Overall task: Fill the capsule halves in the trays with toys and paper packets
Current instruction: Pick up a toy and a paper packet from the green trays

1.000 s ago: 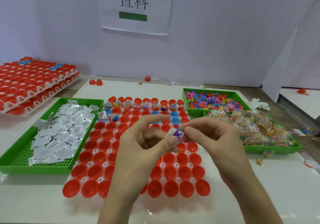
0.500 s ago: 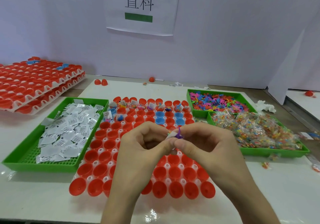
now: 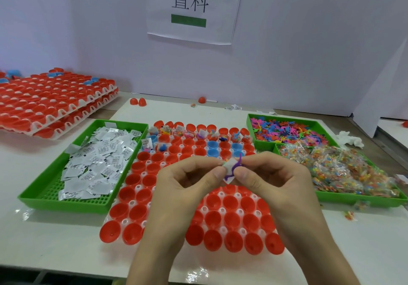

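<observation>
Left grip [image 3: 187, 181]: thumb and forefinger closed in a pinch on a small white paper packet [image 3: 229, 166]. Other fingers curled under.
Right grip [image 3: 271, 178]: thumb and forefinger closed on a thin purple toy [image 3: 238, 162], held against the packet. The two grips meet fingertip to fingertip.
The packet and toy are held in the air above the middle of the capsule tray [image 3: 205, 209], not touching it.

Capsule tray: white, lying on the surface [image 3: 66, 247] directly under the hands. The near and middle rows hold open red capsule halves [image 3: 231, 220] with nothing visible inside. A few blue halves [image 3: 213, 144] sit in the far rows. The farthest row already has toys and packets in it.

Left of the tray, just beside it: a green tray [image 3: 66, 205] with a loose pile of paper packets [image 3: 99, 156].
Far right: a green tray [image 3: 250, 125] of mixed coloured toys [image 3: 287, 128].
Near right: another green tray [image 3: 353, 199] of clear bags [image 3: 342, 165] with coloured bits.
Far left: stacked trays [image 3: 55, 99] of red halves.
Far edge: two loose red halves [image 3: 136, 102].
Wall behind: a paper sign [image 3: 192, 8].
</observation>
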A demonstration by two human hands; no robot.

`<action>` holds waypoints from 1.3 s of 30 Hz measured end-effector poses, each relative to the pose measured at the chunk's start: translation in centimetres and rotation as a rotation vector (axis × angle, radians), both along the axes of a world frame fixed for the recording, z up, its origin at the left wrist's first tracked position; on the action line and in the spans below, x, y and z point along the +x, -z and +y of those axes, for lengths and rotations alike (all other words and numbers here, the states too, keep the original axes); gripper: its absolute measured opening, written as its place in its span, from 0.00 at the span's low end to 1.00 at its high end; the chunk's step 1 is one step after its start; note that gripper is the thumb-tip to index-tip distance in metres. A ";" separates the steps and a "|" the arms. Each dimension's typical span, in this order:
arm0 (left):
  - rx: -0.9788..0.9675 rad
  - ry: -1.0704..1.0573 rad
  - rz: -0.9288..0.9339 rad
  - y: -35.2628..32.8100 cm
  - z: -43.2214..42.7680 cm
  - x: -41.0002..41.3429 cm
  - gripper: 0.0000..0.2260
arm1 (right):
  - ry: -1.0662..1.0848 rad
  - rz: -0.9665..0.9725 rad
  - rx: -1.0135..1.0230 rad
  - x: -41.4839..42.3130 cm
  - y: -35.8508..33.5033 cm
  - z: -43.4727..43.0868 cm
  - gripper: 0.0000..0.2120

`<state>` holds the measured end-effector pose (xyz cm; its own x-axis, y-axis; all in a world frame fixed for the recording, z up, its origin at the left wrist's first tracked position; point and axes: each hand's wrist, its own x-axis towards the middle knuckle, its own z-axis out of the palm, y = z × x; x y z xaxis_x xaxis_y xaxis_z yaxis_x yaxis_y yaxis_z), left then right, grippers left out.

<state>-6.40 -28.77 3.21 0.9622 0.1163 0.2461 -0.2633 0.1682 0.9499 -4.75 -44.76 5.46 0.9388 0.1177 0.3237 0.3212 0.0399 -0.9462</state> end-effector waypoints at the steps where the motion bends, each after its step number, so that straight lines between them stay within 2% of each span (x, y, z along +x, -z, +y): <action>1: -0.015 0.008 0.008 0.0 0.0 0.0 0.11 | -0.008 -0.005 -0.008 0.0 -0.1 0.1 0.09; 9: -0.178 0.220 0.126 0.3 1.3 -0.2 0.07 | -0.088 -0.048 -0.031 0.1 -0.1 0.6 0.06; 11: -0.193 0.218 0.123 0.3 1.5 -0.2 0.08 | -0.090 -0.067 -0.057 0.2 -0.1 0.8 0.05; 15: -0.038 0.097 0.055 -0.1 1.6 -0.4 0.10 | -0.063 -0.081 -0.055 0.5 0.1 1.1 0.06; 18: 0.046 -0.037 0.025 -0.3 1.9 -0.5 0.08 | -0.127 -0.039 -0.065 0.7 -0.1 1.5 0.06; 21: 0.100 -0.111 0.031 -0.1 2.6 -0.5 0.06 | -0.195 -0.009 -0.229 1.3 -0.7 1.7 0.06; 25: 0.242 -0.197 0.043 -0.1 3.9 -0.5 0.09 | -0.243 -0.090 -0.455 2.9 -1.6 3.0 0.05; 28: 0.416 -0.359 0.051 0.0 6.6 0.4 0.09 | -0.154 -0.099 -0.510 5.8 -1.5 4.8 0.04; 30: 0.562 -0.515 0.112 0.4 9.7 1.7 0.08 | -0.074 -0.114 -0.563 8.4 -0.9 6.0 0.04; 32: 0.698 -0.573 0.258 1.0 12.8 2.8 0.06 | -0.056 -0.135 -0.633 10.6 -0.1 7.3 0.04; 35: 0.811 -0.554 0.455 2.7 15.7 3.6 0.06 | -0.042 -0.192 -0.745 12.9 1.4 9.1 0.04; 39: 0.903 -0.517 0.489 3.6 15.9 3.8 0.09 | -0.019 -0.209 -0.849 14.2 3.4 10.9 0.05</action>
